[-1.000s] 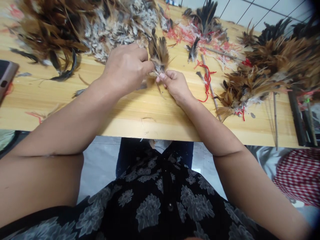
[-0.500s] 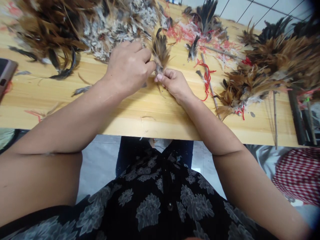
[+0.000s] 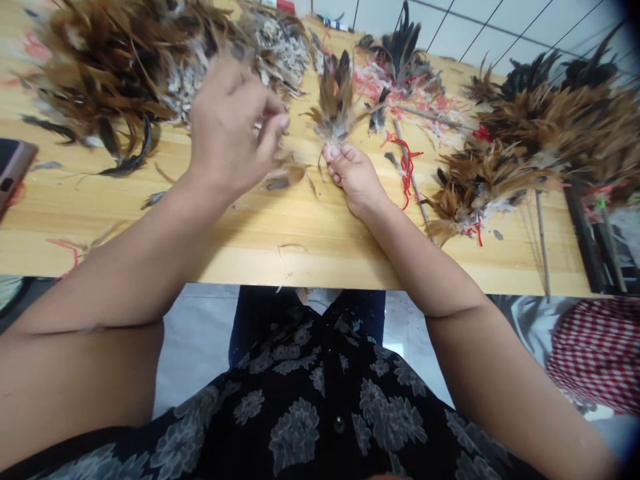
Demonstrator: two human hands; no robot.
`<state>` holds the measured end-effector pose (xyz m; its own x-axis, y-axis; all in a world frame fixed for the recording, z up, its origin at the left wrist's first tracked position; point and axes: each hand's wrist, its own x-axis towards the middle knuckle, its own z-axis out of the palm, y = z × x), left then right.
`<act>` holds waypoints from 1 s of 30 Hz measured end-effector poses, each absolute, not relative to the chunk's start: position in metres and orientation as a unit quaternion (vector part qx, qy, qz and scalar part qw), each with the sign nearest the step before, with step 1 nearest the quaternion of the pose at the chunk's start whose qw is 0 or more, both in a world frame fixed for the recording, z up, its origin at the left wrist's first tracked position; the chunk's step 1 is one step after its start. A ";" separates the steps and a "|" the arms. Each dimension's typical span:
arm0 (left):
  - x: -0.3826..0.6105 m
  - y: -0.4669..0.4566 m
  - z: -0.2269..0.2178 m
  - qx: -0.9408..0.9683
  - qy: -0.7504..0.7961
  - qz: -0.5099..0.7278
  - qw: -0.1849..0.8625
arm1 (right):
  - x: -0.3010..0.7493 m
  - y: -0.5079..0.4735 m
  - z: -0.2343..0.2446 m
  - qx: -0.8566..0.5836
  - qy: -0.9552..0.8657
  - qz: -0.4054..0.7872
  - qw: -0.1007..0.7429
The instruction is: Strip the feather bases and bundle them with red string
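1. Feather bunch (image 3: 336, 100): brown and black plumes with pale down at the base, upright, held clear of the wooden table (image 3: 280, 260) and central to the scene. It serves as the reference point below.
2. Right hand (image 3: 354, 180): directly below the feather bunch, thumb and fingers pressed together, pinching its base.
3. Left hand (image 3: 233, 127): to the left of the feather bunch and apart from it, raised, with fingers curled and thumb close to them. Whether it holds a wisp cannot be told, as the fingertips are blurred.
4. Loose feathers (image 3: 284, 177): on the table, just below and left of the feather bunch.
5. Brown feather heap (image 3: 100, 73): well left, apparently unbound stock.
6. Grey down pile (image 3: 277, 50): up and left, also apparently loose.
7. Feather bundles (image 3: 545, 127): well right, massed and apparently further along, some showing red thread (image 3: 406, 167) nearby.
8. Wooden stick (image 3: 419, 197): just right of the right hand, apparently bare.
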<state>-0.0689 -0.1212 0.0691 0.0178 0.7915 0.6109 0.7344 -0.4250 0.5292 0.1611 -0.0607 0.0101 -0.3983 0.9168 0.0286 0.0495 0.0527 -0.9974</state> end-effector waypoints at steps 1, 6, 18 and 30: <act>-0.069 -0.119 0.064 0.709 0.535 0.452 0.085 | 0.161 -0.062 0.012 -0.395 -0.612 0.568 0.384; -0.054 -0.114 0.040 0.632 0.483 0.468 0.385 | 0.160 -0.074 0.022 -0.379 -0.623 0.574 0.373; -0.033 -0.118 0.032 0.526 0.447 0.525 0.499 | 0.150 -0.083 0.020 -0.381 -0.650 0.556 0.350; -0.044 -0.106 0.022 0.517 0.435 0.509 0.534 | 0.150 -0.080 0.016 -0.364 -0.655 0.558 0.355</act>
<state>-0.0442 -0.1064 0.0224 0.1037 0.9927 0.0618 -0.0946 -0.0520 0.9942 0.1496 -0.0797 0.0164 -0.4826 0.8739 0.0582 0.0812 0.1109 -0.9905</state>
